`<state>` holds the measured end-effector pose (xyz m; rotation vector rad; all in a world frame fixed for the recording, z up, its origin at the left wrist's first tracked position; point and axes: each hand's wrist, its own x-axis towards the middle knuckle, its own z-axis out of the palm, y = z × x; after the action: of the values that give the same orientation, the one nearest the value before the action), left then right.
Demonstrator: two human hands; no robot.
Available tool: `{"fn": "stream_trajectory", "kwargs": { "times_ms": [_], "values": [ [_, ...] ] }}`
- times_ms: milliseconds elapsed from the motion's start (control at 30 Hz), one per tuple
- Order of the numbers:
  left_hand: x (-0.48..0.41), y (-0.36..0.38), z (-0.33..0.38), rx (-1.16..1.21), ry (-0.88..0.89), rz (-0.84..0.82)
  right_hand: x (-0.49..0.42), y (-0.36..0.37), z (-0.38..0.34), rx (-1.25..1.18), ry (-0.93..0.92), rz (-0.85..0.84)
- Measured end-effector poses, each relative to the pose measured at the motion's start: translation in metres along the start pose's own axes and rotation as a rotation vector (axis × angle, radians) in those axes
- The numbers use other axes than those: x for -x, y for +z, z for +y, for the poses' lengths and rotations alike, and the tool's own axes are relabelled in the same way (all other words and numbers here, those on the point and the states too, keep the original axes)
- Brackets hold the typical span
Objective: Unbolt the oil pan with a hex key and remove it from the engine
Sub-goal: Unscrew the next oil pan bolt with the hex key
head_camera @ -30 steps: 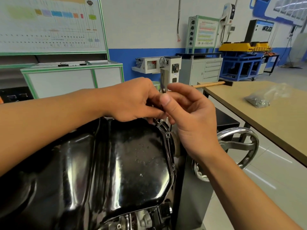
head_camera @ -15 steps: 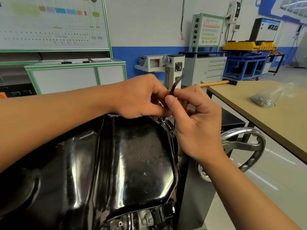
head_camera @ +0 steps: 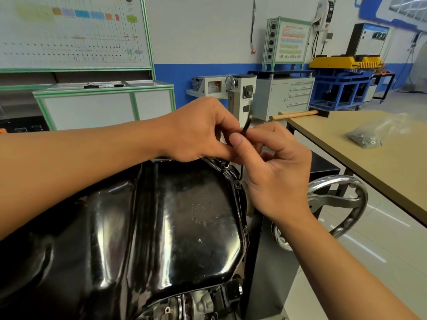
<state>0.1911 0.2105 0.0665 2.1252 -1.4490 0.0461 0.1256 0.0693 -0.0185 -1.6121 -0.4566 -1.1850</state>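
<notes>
Moved: hex key [head_camera: 246, 125] arm swung upward since a second ago.
Right hand [head_camera: 275, 167]: thumb and forefinger pinch hex key.
Left hand [head_camera: 198, 132]: pinches it lower, at oil pan [head_camera: 184, 215] rim.

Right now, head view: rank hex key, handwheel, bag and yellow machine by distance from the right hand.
1. hex key: pinched in the right hand.
2. handwheel: beside that hand, lower right.
3. bag: on the table, farther right.
4. yellow machine: by the back wall.
</notes>
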Motion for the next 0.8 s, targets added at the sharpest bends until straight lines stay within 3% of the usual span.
{"fn": "stream_trajectory", "kwargs": {
  "times_ms": [233,467,800],
  "values": [
    [0.006,-0.003,-0.001,0.072,-0.047,-0.088,0.003,-0.003,0.001,0.038,-0.063,-0.137],
    [0.001,0.001,-0.002,-0.022,-0.050,0.047,0.002,-0.009,0.004,0.034,-0.040,-0.019],
    [0.002,0.002,0.000,-0.061,-0.036,0.046,0.001,-0.006,0.001,0.067,0.000,0.003]
  ]
}}
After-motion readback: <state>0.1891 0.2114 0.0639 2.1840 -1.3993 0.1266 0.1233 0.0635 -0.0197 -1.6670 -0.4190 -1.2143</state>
